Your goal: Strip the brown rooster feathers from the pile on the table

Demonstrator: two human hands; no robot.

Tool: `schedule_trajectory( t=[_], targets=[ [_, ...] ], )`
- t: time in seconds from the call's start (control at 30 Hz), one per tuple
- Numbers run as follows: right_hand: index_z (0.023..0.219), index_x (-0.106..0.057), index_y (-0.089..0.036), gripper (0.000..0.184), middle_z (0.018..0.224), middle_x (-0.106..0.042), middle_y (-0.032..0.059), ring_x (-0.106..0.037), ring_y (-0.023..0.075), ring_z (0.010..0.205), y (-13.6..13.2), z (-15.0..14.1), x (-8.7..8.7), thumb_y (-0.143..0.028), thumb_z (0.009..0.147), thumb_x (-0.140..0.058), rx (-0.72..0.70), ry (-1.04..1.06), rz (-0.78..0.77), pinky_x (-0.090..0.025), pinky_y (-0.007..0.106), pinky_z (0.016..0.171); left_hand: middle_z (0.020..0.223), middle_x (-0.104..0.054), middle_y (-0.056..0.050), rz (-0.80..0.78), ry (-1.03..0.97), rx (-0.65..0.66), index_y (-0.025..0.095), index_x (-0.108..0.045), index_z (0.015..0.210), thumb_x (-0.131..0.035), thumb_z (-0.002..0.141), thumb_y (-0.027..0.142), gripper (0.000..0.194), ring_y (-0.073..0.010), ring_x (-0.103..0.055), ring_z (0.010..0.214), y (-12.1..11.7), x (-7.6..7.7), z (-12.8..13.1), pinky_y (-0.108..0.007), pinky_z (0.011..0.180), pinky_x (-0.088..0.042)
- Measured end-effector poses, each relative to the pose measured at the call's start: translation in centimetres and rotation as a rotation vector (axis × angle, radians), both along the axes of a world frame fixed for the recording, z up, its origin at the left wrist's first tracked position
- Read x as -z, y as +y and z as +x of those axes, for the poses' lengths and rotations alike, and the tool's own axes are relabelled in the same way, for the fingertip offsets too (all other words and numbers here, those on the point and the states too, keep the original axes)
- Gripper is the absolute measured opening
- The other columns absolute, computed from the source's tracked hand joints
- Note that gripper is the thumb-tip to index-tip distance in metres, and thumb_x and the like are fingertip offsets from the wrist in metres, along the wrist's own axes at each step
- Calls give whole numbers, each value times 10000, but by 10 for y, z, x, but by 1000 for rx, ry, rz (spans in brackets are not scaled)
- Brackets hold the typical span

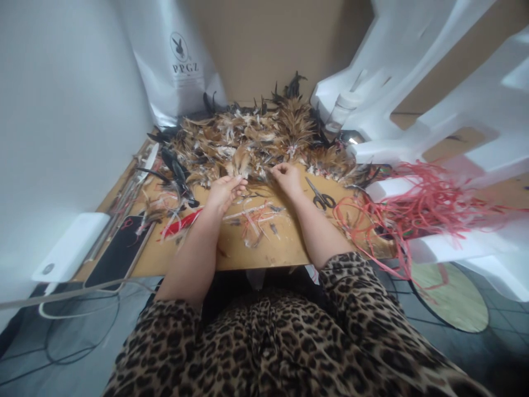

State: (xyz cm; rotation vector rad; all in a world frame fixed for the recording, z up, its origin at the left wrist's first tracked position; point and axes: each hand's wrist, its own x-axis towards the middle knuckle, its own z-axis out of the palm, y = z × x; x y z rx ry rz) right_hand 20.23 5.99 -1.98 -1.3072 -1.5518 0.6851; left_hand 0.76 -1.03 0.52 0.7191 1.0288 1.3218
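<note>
My left hand is closed in a pinch on a small bunch of brown feathers, whose tips fan upward. To its right, my right hand has its thumb and fingertips pressed together at the front of the feather pile; anything between them is too small to make out. A large heap of brown, cream and black feathers spreads across the back of the table. Black-handled scissors lie beside my right wrist. Under my hands are scattered bits of feather and string.
Tangled pink-red plastic strips hang over white foam pieces on the right. A phone and a white power bank with a cable lie left. A red bundle sits by my left forearm. Behind stand a white bag and a bottle.
</note>
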Motion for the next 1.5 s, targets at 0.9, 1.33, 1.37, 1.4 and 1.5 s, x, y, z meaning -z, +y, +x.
schedule_trajectory(
  t=[0.9, 1.33, 1.37, 1.4, 1.5],
  targets=[
    [875, -659, -193, 202, 913, -572, 66, -505, 166, 880, -37, -21, -26, -255, 852, -468, -260, -443, 556, -387, 293, 792, 791, -706, -95, -82, -210, 239, 72, -640, 798, -602, 778, 104, 53, -59, -620, 561, 0, 2, -5, -101, 462, -456],
    [861, -656, -192, 187, 943, -583, 70, -520, 169, 920, -38, -25, -24, -268, 832, -487, -228, -319, 427, -393, 309, 842, 707, -676, -67, -46, -133, 139, 67, -649, 727, -629, 739, 67, 23, -31, -579, 534, -1, -2, -2, -93, 473, -435],
    [838, -653, -185, 172, 924, -590, 65, -530, 164, 902, -35, -24, -22, -270, 814, -505, -200, -244, 380, -401, 305, 834, 703, -676, -66, -32, -121, 116, 66, -651, 725, -626, 741, 72, 30, -32, -579, 536, -1, -1, -3, -94, 474, -432],
    [810, -647, -178, 154, 895, -598, 58, -538, 159, 872, -31, -23, -20, -276, 791, -529, -171, -160, 318, -412, 300, 815, 702, -675, -65, -19, -115, 97, 67, -652, 724, -625, 743, 79, 36, -31, -578, 538, 0, -1, -4, -95, 473, -429],
    [742, -618, -162, 172, 732, -602, 18, -530, 122, 687, -20, -20, -14, -330, 708, -605, -131, 164, 38, -425, 259, 663, 706, -672, -56, 27, -131, 43, 75, -649, 715, -636, 737, 95, 32, -28, -576, 542, 3, -2, -6, -93, 467, -418]
  ],
)
